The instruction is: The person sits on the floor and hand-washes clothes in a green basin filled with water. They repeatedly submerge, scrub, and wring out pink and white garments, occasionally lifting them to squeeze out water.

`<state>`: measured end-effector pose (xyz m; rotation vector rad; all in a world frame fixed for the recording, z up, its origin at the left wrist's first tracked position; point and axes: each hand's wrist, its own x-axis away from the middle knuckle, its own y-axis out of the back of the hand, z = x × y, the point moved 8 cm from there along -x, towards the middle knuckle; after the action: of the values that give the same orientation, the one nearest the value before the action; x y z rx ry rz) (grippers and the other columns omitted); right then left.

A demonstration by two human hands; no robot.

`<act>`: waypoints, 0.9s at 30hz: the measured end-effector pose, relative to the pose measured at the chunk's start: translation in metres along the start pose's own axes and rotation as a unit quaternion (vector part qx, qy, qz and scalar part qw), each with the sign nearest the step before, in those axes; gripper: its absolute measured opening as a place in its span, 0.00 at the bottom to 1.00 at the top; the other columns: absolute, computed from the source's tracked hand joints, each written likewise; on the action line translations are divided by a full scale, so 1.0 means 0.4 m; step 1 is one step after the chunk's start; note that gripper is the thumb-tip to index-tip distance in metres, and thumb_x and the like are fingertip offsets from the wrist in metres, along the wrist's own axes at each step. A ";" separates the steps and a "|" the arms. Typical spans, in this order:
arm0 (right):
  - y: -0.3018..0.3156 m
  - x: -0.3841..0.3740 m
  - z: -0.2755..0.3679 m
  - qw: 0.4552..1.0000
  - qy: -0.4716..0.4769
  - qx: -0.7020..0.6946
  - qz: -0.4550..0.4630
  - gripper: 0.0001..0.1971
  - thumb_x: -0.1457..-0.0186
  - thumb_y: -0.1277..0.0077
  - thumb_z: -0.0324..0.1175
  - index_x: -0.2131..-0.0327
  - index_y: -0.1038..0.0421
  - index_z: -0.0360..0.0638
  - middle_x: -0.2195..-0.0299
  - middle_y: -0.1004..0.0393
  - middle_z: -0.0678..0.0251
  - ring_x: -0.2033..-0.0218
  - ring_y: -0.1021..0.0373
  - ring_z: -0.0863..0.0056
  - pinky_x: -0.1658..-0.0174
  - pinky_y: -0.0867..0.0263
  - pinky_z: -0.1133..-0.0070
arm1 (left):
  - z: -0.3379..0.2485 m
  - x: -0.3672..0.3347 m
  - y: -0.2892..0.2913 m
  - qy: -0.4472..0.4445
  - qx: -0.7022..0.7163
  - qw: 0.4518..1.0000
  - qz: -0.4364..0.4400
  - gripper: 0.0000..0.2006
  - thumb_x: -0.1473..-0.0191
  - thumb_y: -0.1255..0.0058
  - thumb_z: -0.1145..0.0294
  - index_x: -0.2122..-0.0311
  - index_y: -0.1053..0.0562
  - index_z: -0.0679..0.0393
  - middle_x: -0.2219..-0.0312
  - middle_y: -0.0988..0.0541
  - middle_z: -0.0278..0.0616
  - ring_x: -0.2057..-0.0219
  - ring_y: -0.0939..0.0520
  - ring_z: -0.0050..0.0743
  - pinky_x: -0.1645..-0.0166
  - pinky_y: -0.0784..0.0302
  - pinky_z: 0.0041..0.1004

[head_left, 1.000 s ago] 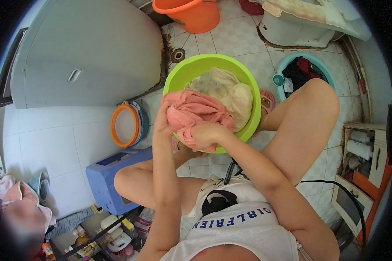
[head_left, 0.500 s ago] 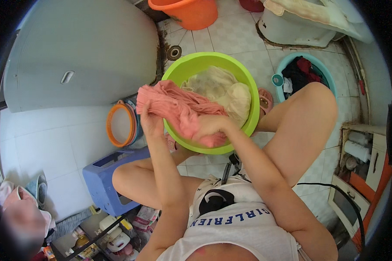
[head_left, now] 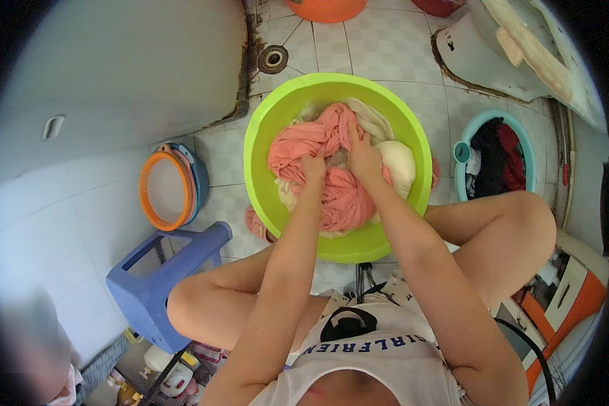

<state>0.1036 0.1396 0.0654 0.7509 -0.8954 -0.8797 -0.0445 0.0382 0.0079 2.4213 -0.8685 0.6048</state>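
Observation:
A lime-green basin [head_left: 254, 149] stands between my knees with wet laundry in it. The pink ribbed cloth [head_left: 348, 201] lies bunched in a ring on top of cream-coloured fabric [head_left: 399, 166]. My left hand [head_left: 312, 166] is closed on the left part of the pink cloth, its fingertips sunk in the folds. At the right side of the ring, my right hand [head_left: 364, 157] grips the same cloth, fingers bent over it. A little murky water shows between the hands. What lies under the cream fabric is hidden.
A light-blue tub [head_left: 531, 152] of dark and red clothes stands to the right. Stacked small basins [head_left: 145, 196] lean at the left wall above a blue plastic stool [head_left: 142, 284]. A floor drain [head_left: 273, 59], an orange bucket [head_left: 328, 8] and a toilet [head_left: 474, 61] are farther off.
Both hands have lowered the pink cloth from the basin's left rim into the middle, onto the cream fabric. My left hand moved right and inward. The view has shifted too.

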 end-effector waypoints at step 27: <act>0.115 -0.093 0.047 0.998 0.002 -0.058 -0.012 0.19 0.50 0.50 0.42 0.56 0.31 0.45 0.63 0.28 0.44 0.63 0.30 0.48 0.61 0.33 0.61 | -0.160 0.102 -0.033 0.101 0.352 0.926 0.089 0.16 0.39 0.57 0.59 0.53 0.29 0.59 0.54 0.27 0.48 0.54 0.25 0.38 0.52 0.27 0.37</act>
<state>0.0886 0.1892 0.0996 0.6644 -0.8271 -0.9434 -0.0222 0.0657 0.0762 2.8282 -0.8916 1.4132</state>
